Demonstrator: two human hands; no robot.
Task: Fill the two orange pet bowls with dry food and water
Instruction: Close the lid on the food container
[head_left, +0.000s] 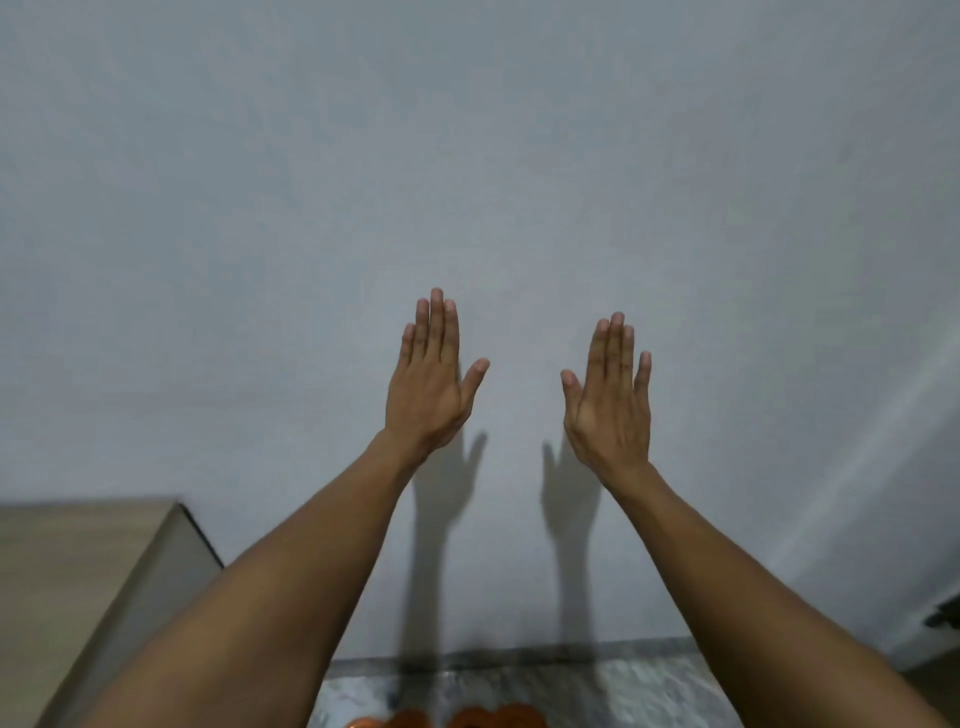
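Note:
Both my arms reach forward and up in front of a plain grey wall. My left hand (434, 379) is flat with straight fingers, back toward me, holding nothing. My right hand (613, 395) is held the same way, a hand's width to its right, also empty. At the very bottom edge of the view, orange bowls (493, 718) show only as slivers of rim on the marbled floor, far below both hands. Their insides are cut off by the frame.
A beige cabinet (78, 582) stands at the lower left against the grey wall (467, 156). The marbled floor (597, 686) meets the wall under my hands. A small dark object (943, 613) sits at the right edge.

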